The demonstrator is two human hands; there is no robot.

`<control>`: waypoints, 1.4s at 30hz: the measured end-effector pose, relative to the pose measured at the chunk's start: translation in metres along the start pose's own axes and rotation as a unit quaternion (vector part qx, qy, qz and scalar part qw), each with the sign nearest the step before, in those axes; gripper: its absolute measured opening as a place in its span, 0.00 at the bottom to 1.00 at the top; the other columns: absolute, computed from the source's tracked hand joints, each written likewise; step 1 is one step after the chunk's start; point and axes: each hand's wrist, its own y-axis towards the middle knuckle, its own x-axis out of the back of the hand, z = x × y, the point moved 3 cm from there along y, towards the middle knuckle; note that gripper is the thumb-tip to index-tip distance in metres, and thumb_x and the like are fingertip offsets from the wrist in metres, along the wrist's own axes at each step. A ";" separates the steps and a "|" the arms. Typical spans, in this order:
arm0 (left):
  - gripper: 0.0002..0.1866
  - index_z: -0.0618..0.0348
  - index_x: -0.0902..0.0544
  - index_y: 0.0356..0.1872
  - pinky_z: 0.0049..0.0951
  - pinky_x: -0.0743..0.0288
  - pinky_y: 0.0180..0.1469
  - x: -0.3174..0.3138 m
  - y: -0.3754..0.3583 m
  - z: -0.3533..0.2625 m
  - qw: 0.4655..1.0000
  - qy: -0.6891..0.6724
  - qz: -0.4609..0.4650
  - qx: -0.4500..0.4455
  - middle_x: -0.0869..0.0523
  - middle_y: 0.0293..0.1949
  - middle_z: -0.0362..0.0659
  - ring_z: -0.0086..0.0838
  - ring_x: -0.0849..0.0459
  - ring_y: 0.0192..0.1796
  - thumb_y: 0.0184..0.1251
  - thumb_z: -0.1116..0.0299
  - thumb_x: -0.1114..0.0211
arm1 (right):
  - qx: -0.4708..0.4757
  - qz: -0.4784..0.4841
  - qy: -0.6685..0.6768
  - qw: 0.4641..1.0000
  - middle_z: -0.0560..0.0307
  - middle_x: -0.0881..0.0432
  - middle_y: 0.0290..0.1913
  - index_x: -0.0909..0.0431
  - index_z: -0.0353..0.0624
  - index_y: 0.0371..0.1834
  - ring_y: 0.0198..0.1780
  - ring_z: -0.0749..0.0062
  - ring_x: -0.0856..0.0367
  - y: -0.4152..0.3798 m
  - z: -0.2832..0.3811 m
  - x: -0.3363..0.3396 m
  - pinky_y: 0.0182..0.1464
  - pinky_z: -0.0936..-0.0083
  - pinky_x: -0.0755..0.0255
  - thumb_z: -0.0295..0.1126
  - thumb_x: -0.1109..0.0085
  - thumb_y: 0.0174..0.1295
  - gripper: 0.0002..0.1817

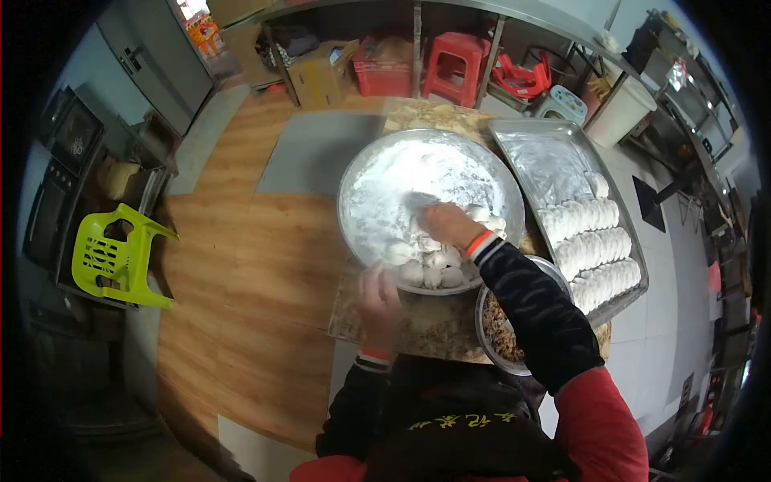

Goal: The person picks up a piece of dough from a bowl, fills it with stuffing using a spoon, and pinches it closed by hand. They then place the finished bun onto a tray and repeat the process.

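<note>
A wide round metal pan dusted with white flour stands on the table. Several pale dough pieces lie in its lower right part. My right hand reaches over these pieces, its fingertips blurred and partly hidden. My left hand is at the pan's lower left edge, its fingers smeared by motion. Below my right forearm is a metal bowl of brown chopped filling, partly covered by the sleeve. To the right, a rectangular metal tray holds rows of white floured dumplings.
The speckled tabletop ends just in front of my body. A green plastic chair stands at the left. Red stools, a red crate and a cardboard box are under the back counter. A white bin stands at the back right.
</note>
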 end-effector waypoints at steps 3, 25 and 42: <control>0.11 0.70 0.19 0.49 0.43 0.24 0.50 0.004 0.004 -0.003 0.998 0.042 0.012 -0.041 0.16 0.44 0.57 0.52 0.18 0.45 0.70 0.76 0.43 | 0.024 0.032 -0.045 0.998 0.43 0.15 0.35 0.16 0.39 0.40 0.37 0.46 0.15 0.009 0.005 0.004 0.45 0.57 0.20 0.28 0.46 0.60 0.10; 0.14 0.66 0.16 0.51 0.48 0.24 0.53 -0.067 0.047 -0.007 0.956 0.163 0.241 0.047 0.15 0.45 0.58 0.56 0.19 0.49 0.68 0.69 0.38 | -0.154 -0.185 0.335 0.911 0.57 0.16 0.39 0.18 0.36 0.52 0.37 0.75 0.21 -0.100 0.009 0.127 0.42 0.75 0.25 0.30 0.31 0.64 0.15; 0.11 0.67 0.20 0.53 0.28 0.20 0.56 -0.067 -0.017 -0.139 0.850 -0.170 0.479 0.140 0.16 0.46 0.42 0.23 0.18 0.47 0.73 0.77 0.40 | -0.083 -0.155 0.227 0.958 0.44 0.15 0.44 0.22 0.39 0.57 0.46 0.45 0.15 -0.223 0.045 0.123 0.48 0.61 0.23 0.29 0.33 0.62 0.20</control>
